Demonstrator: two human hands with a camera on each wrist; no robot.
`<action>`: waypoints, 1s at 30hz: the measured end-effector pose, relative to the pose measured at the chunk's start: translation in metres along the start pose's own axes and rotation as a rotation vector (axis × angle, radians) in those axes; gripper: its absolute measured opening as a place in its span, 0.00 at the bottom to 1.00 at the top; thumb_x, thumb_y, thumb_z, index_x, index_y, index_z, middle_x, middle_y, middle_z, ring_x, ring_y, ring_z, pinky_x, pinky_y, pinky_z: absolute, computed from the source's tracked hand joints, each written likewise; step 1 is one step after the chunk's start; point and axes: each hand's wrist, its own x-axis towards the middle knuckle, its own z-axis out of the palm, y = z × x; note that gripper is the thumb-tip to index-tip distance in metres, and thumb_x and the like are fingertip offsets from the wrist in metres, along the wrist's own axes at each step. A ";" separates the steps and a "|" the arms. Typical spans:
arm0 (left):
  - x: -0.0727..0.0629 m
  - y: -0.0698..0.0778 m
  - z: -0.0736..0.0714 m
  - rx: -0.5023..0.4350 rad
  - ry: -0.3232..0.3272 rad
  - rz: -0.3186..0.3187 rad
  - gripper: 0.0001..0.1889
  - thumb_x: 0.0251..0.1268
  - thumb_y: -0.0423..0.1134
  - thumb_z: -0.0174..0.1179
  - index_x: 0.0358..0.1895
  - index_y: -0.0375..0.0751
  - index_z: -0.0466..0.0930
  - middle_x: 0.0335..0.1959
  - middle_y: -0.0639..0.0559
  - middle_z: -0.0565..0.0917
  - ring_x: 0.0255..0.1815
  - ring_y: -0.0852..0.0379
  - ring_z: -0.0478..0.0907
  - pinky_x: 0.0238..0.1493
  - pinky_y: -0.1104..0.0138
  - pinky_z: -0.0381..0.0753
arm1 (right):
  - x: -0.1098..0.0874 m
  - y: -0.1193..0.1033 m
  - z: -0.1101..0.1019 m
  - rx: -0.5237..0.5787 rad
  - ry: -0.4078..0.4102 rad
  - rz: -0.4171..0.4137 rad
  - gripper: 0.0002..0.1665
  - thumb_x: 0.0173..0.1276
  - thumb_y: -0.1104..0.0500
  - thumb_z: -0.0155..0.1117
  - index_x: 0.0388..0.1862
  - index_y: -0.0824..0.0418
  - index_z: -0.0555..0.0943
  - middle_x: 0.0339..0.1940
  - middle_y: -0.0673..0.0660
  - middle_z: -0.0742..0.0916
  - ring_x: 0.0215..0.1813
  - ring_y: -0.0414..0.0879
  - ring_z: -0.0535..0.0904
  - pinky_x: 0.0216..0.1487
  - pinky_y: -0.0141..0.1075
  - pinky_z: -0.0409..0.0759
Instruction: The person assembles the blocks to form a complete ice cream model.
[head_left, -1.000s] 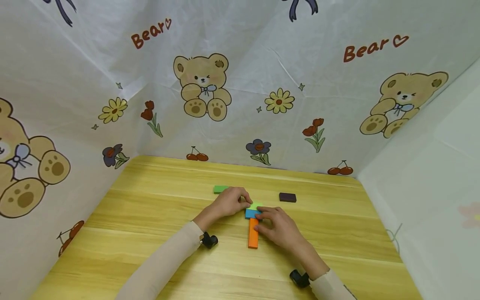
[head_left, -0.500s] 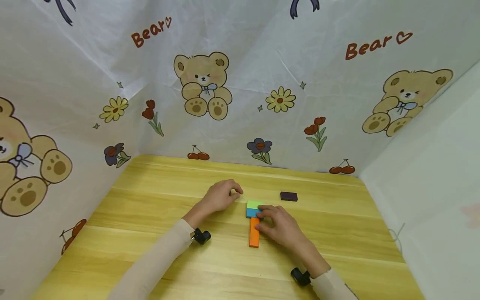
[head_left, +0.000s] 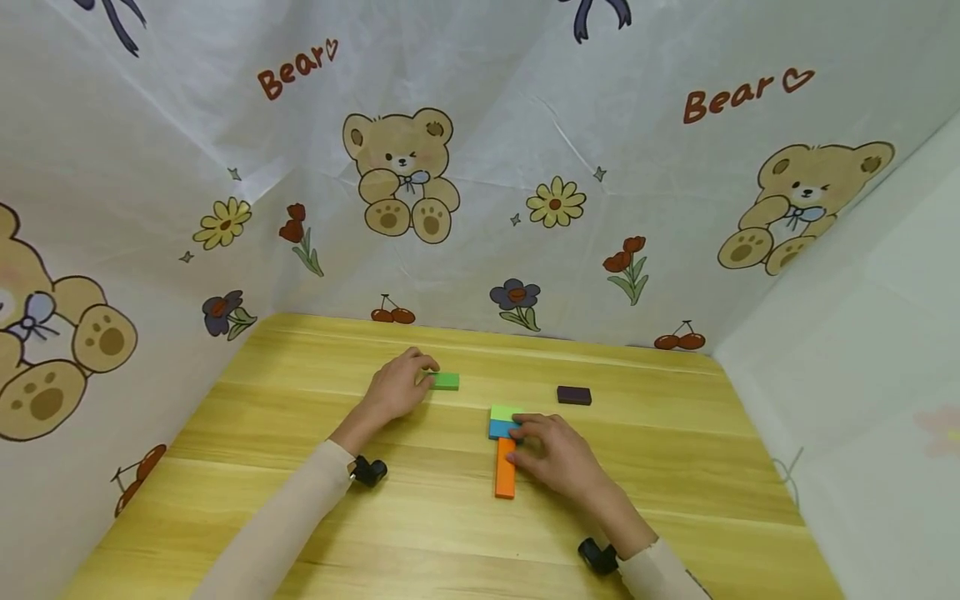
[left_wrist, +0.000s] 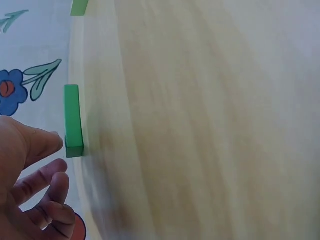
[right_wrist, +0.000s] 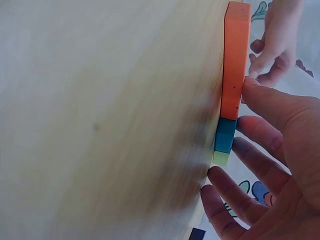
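Note:
An orange block [head_left: 506, 468] lies lengthwise on the table, its far end against a blue block [head_left: 498, 429]. A light green block [head_left: 504, 412] sits along the blue one's far side. My right hand [head_left: 562, 454] rests at the right of this row, with thumb against the orange block [right_wrist: 235, 65] and fingertips at the blue block [right_wrist: 226, 135]. Farther back, my left hand [head_left: 396, 385] is at the left end of a green block [head_left: 446, 382]. In the left wrist view, its thumb and fingers are spread beside the near end of the green block [left_wrist: 73, 117].
A dark block [head_left: 573, 396] lies at the back right of the wooden table [head_left: 420, 533]. White cloth [head_left: 480, 150] printed with bears and flowers rises behind the table and along both sides. A small black camera [head_left: 370, 471] is strapped to the left wrist.
My left hand has moved away from the light green block, leftward and back to the green block. The right hand stays at the row of blocks.

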 end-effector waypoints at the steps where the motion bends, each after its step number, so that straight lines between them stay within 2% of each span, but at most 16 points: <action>1: 0.000 -0.001 0.000 -0.003 -0.004 -0.002 0.12 0.80 0.42 0.64 0.60 0.52 0.88 0.56 0.52 0.84 0.43 0.53 0.81 0.41 0.58 0.81 | 0.000 0.000 0.000 -0.001 0.000 0.000 0.20 0.70 0.46 0.78 0.57 0.50 0.91 0.73 0.49 0.86 0.75 0.56 0.79 0.78 0.60 0.74; 11: 0.005 -0.008 0.005 -0.016 -0.013 -0.023 0.12 0.79 0.43 0.66 0.60 0.54 0.89 0.55 0.55 0.87 0.45 0.54 0.83 0.45 0.58 0.82 | 0.001 0.001 0.000 -0.006 0.015 -0.014 0.20 0.70 0.46 0.78 0.57 0.50 0.91 0.72 0.49 0.86 0.72 0.55 0.81 0.73 0.58 0.78; 22: 0.008 -0.010 0.007 -0.042 -0.024 -0.021 0.11 0.78 0.44 0.67 0.58 0.53 0.90 0.56 0.54 0.88 0.42 0.54 0.80 0.43 0.59 0.79 | 0.001 0.002 0.002 -0.009 0.016 -0.023 0.20 0.70 0.45 0.79 0.57 0.50 0.91 0.73 0.49 0.86 0.72 0.55 0.81 0.72 0.57 0.79; 30: 0.011 -0.004 0.011 -0.074 -0.014 -0.015 0.11 0.77 0.42 0.68 0.57 0.53 0.91 0.57 0.53 0.88 0.53 0.48 0.85 0.53 0.50 0.84 | 0.001 0.002 0.001 -0.003 0.017 -0.023 0.21 0.70 0.46 0.79 0.58 0.51 0.91 0.72 0.50 0.86 0.73 0.57 0.80 0.76 0.59 0.76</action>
